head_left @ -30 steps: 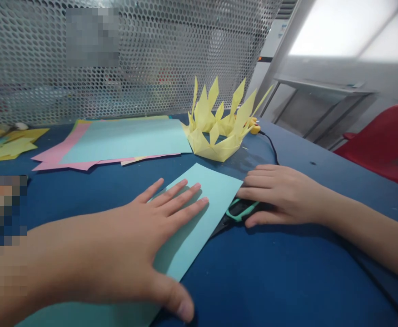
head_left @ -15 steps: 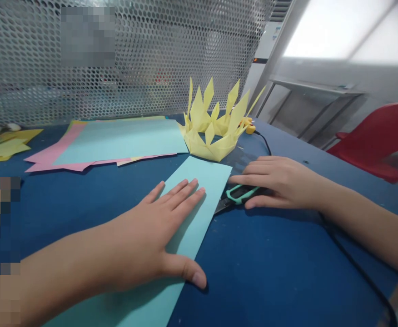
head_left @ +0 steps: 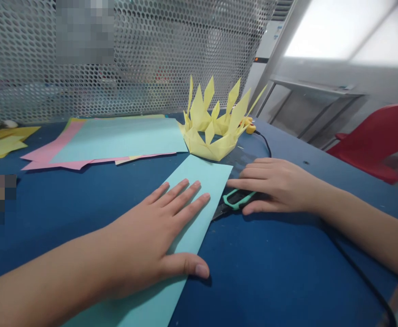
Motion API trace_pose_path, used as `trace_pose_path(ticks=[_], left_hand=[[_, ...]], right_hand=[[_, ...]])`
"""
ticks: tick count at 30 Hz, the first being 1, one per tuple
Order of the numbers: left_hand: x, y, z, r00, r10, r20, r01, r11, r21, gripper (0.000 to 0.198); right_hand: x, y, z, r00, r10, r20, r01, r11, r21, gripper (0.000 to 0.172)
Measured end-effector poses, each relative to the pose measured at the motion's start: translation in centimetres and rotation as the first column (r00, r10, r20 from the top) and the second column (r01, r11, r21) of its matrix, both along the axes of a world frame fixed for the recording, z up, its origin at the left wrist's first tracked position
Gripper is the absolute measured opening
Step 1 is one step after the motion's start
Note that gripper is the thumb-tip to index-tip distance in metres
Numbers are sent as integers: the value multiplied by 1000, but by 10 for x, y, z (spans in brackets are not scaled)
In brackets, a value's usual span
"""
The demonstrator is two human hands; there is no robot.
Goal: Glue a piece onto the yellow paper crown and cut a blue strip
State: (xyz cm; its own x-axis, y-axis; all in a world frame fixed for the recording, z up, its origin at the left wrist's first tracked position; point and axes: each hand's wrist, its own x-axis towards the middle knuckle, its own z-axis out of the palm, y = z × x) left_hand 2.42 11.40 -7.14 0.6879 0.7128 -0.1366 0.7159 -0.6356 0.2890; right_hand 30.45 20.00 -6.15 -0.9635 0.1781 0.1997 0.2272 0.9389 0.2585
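My left hand [head_left: 154, 236] lies flat with its fingers spread on a long light-blue paper strip [head_left: 216, 175]. Its thumb reaches past the strip's right edge. Just right of the strip are scissors [head_left: 231, 204] with green-rimmed black handles, low over the blue table. My right hand [head_left: 274, 186] is closed about the handles, index finger along the upper side and thumb below; part of the grip is hidden. The blades' tips are out of sight at or under the strip's edge. A yellow folded-paper crown [head_left: 212, 145] stands just behind the strip's far end.
Light-blue and pink sheets [head_left: 117, 141] lie stacked at the back left, with yellow paper pieces [head_left: 8, 143] further left. A perforated metal screen [head_left: 151, 59] borders the table's back. A black cable [head_left: 359, 272] runs at the right, and a red chair [head_left: 376, 141] stands beyond.
The scissors and my right hand have shifted slightly left and toward me. My left hand has slid a little to the right, still flat on the strip.
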Motion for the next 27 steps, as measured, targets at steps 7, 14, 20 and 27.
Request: trace_pose_path(ticks=[7,14,20,27], left_hand=[[8,-10,4,997,79,-28,-76,994,74,86],[3,-6,13,997,73,-32,-74,997,-38,60],[-2,6,26,993,-15,-120,-16,968,-252,70],[-1,3,30,993,16,-116,-46,964,-264,83]], right_hand=[[0,1,0,1000,20,-22,-20,1000,20,50],[-2,-3,-1,1000,14,-13,-14,1000,14,50],[-2,-4,1,1000,30,0,-30,999,-14,50],[-6,-6,0,999,43,-31,-42,999,20,48]])
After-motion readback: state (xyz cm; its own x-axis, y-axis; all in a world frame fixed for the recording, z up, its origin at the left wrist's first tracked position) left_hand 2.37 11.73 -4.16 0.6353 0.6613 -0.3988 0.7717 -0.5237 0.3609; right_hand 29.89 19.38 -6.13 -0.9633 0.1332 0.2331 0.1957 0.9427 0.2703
